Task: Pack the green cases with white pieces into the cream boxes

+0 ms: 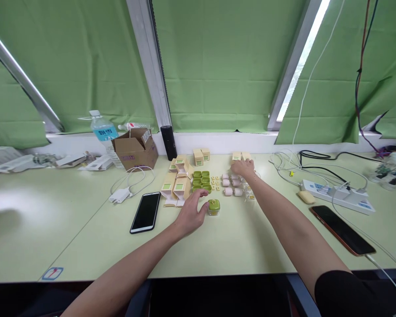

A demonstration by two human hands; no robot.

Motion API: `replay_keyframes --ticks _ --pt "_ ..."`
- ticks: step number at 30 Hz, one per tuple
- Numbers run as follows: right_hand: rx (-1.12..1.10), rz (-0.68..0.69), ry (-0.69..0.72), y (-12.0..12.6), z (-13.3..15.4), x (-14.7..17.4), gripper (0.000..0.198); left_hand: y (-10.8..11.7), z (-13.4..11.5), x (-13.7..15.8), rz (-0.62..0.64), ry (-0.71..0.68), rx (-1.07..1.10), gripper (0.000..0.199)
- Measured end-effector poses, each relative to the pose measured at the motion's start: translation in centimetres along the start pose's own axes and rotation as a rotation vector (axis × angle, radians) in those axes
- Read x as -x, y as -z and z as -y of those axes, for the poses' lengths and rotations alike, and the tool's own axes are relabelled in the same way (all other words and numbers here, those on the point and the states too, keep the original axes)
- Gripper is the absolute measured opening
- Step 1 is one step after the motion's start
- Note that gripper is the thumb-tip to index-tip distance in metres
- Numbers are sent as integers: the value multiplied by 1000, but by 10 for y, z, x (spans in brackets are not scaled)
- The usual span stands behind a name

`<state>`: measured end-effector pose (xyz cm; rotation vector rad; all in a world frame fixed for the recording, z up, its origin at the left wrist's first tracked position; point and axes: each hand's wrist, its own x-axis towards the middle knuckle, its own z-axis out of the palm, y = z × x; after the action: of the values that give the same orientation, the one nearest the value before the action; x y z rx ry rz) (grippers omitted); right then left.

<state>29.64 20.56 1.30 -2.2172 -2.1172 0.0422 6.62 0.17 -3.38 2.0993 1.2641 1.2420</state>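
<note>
The pale surface (119, 259) spreads wide, twelve o'clock toward the green blinds (224, 88), and both hands are out over it! The right hand (243, 167) reaches further, fingers bent down at the small cream boxes (236, 156); whether its grip has hold of anything, I cannot tell. The left hand (190, 215) sits between seven and eight o'clock from it, its grip loosely parted, thumb away from the index finger, nothing held. Open cartons (181, 189) stand at eleven o'clock from that left hand.

And here's the key piece: the green-lidded jar (214, 207), upright on the surface, between two and three o'clock from the left hand, just beside the thumb. Left is clearly nearer; from the right hand the jar lies well apart, at seven o'clock. It's squat, with no obvious long axis. Green tubs (202, 181) cluster at eleven o'clock from it, pink cylinders (232, 185) between one and two, tiny yellow pieces (215, 183) at twelve.

Now the tricky bits: the right hand covers part of the boxes, and its forearm partly hides the clear jars (250, 193). Thumb against the green-lidded jar? Touching or just short, I can't say. Its yellowish contents are too small to make out.
</note>
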Motion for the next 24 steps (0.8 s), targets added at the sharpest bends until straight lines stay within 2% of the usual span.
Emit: replay_keyframes --ticks 8,11,14,16,21,24 --pt "-30 -177 31 12 6 7 49 -1 3 0 -45 -17 -2 23" --pt "-64 -308 72 18 11 21 52 0 4 0 -75 -26 21 24" --pt "-171 -536 203 22 17 52 58 1 5 -1 -120 -25 101 26" --pt "-228 -603 318 20 19 83 61 1 6 -3 -145 -23 181 29" --pt "-375 -650 624 2 17 164 67 -2 5 -9 -190 -35 371 37" --pt "-447 -604 737 -11 17 190 70 -1 -3 -13 -231 -30 455 46"
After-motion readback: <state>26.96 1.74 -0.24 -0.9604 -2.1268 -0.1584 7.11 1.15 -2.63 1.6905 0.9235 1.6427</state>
